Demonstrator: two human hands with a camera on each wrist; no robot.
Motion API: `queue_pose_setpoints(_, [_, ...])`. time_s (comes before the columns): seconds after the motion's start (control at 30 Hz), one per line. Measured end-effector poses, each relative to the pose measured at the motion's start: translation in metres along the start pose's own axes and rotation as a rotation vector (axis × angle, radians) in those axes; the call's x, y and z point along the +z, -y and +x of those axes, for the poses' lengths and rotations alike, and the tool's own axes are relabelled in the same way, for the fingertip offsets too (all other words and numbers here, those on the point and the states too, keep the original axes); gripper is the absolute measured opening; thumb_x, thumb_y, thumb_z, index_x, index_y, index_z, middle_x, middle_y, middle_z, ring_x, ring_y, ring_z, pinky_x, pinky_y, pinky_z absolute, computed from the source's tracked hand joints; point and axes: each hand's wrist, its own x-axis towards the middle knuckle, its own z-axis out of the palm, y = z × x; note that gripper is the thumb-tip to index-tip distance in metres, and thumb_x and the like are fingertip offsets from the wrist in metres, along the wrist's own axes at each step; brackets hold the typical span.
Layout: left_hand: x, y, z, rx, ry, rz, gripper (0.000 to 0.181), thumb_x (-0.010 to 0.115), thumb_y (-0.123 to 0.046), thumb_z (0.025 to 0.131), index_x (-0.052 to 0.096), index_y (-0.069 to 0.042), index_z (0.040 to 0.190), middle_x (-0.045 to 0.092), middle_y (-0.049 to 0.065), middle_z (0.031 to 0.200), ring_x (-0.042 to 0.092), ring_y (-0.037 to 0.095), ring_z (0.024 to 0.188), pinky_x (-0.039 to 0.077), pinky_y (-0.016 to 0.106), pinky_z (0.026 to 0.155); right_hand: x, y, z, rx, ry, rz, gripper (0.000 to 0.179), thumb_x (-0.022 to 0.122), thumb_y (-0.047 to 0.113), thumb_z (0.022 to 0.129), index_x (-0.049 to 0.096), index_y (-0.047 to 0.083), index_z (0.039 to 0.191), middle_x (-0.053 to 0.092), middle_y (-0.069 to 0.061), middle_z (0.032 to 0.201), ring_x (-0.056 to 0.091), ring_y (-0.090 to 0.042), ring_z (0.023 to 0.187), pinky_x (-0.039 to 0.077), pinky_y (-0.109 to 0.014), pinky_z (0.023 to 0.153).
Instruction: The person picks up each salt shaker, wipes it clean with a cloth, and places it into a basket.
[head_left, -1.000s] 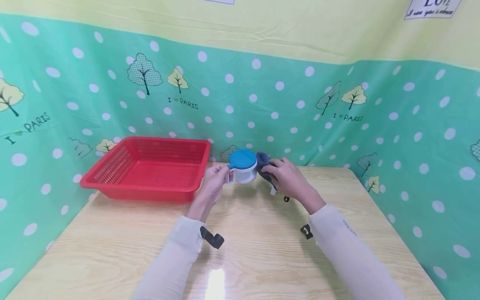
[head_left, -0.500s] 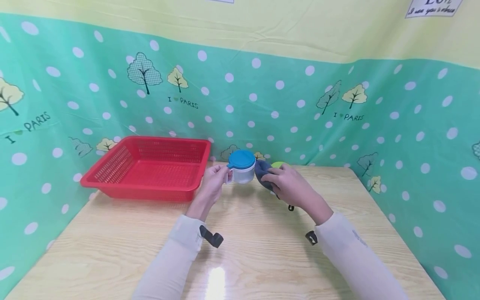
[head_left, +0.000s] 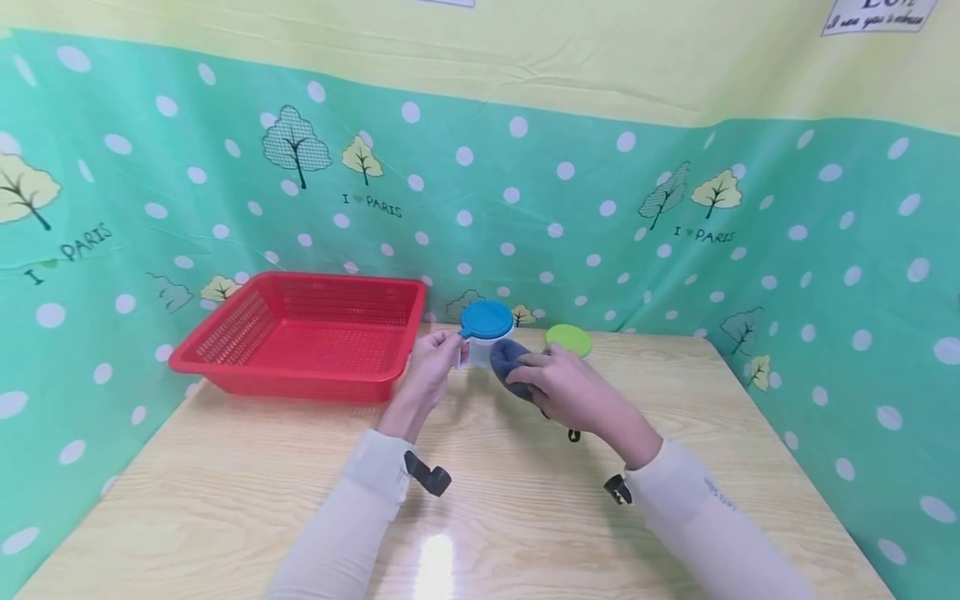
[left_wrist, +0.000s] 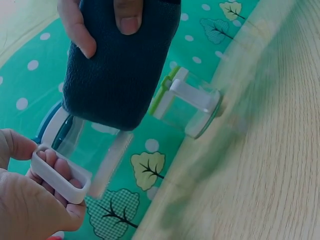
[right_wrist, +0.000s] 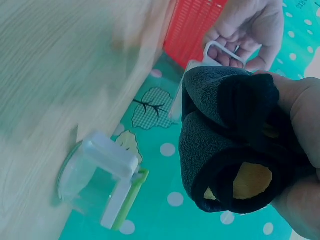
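Note:
My left hand [head_left: 431, 362] grips the white handle [left_wrist: 60, 175] of a clear seasoning jar with a blue lid [head_left: 487, 320], held above the table. My right hand [head_left: 573, 390] pinches a plush dark blue cleaning pad [head_left: 510, 367], thumb and fingers on opposite faces. In the left wrist view the pad [left_wrist: 117, 75] covers part of the jar's clear wall; whether they touch cannot be told. The right wrist view shows the pad [right_wrist: 205, 135] folded, with black edging and something orange-yellow visible through its openings.
A second clear jar with a green lid [head_left: 567, 339] and white handle stands at the back of the wooden table [head_left: 525, 500], behind my right hand. A red plastic basket [head_left: 300, 387] sits at the left. A patterned curtain [head_left: 525, 208] hangs behind.
The dark blue pad has moved left and down, from the jar's right side to its near lower side. The green-lidded jar has come into view behind my right hand. My left hand stays nearly still.

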Motion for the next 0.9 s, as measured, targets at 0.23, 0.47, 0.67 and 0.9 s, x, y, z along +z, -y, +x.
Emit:
queue_pose_setpoints(0.23, [0.002, -0.001, -0.001, -0.004, -0.003, 0.016, 0.017, 0.054, 0.001, 0.09, 0.062, 0.001, 0.075, 0.058, 0.009, 0.081, 0.057, 0.021, 0.082, 0.049, 0.031, 0.084, 0.007, 0.006, 0.005, 0.011, 0.062, 0.048, 0.032, 0.078, -0.002, 0.083, 0.078, 0.015, 0.11, 0.074, -0.001, 0.111, 0.058, -0.022, 0.084, 0.048, -0.033, 0.073])
queue_pose_setpoints(0.47, [0.008, -0.002, -0.004, -0.04, 0.042, 0.005, 0.017, 0.054, 0.001, 0.089, 0.056, -0.004, 0.072, 0.058, 0.007, 0.075, 0.055, 0.02, 0.083, 0.046, 0.031, 0.081, 0.018, 0.008, 0.006, 0.017, 0.133, 0.138, 0.032, 0.075, -0.003, 0.084, 0.077, 0.011, 0.113, 0.074, -0.004, 0.117, 0.065, -0.025, 0.098, 0.051, -0.038, 0.083])
queue_pose_setpoints(0.67, [0.009, -0.003, -0.004, -0.038, 0.034, -0.006, 0.016, 0.054, 0.002, 0.089, 0.057, -0.003, 0.074, 0.058, 0.007, 0.074, 0.054, 0.018, 0.078, 0.045, 0.029, 0.077, 0.017, 0.004, 0.006, 0.036, 0.121, 0.164, 0.03, 0.074, -0.004, 0.086, 0.076, 0.009, 0.113, 0.073, -0.007, 0.12, 0.067, -0.025, 0.108, 0.049, -0.041, 0.087])
queue_pose_setpoints(0.9, [0.007, -0.002, -0.002, -0.047, 0.033, 0.0, 0.015, 0.053, 0.002, 0.089, 0.058, -0.003, 0.075, 0.059, 0.008, 0.076, 0.055, 0.019, 0.08, 0.048, 0.031, 0.077, -0.001, -0.004, 0.01, 0.039, 0.072, 0.139, 0.032, 0.073, -0.005, 0.086, 0.076, 0.01, 0.115, 0.073, -0.008, 0.12, 0.068, -0.027, 0.104, 0.054, -0.041, 0.085])
